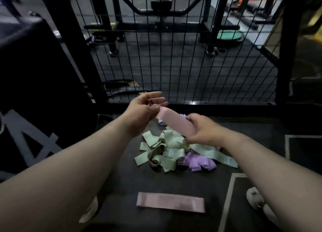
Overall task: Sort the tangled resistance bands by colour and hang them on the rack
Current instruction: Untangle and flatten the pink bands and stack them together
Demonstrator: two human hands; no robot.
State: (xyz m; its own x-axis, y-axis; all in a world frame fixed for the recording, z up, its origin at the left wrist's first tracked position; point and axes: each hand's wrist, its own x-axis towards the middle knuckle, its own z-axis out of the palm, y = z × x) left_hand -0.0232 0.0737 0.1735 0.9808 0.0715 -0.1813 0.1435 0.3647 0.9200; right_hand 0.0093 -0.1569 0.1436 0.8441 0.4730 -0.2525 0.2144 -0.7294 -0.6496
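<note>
Here, in the head view, we saw both hands raised over the floor with one pink band (176,123) stretched flat between them. The left hand (144,109) pinched its far end, though blur hid the exact finger hold. The right hand (203,129) had its fingers curled round the near end. The band's long axis ran from about ten o'clock to four o'clock, and it hung clear of the floor, touching only the two hands.

Just below, at six o'clock from the hands, lay the rest: green bands (162,148) knotted together, with purple bands (196,162) at their four o'clock edge, partly under a green strip. Farther toward six o'clock, well apart from those, a second pink band (170,202) lay flat on the dark floor mat (122,188), its length running nine to three.

The wire grid (174,57), which we took for the rack, stood at twelve o'clock beyond the hands, the left hand nearer to it. We judged the sorting underway: the held band would go either down toward six o'clock beside its twin or up toward twelve for hanging.
</note>
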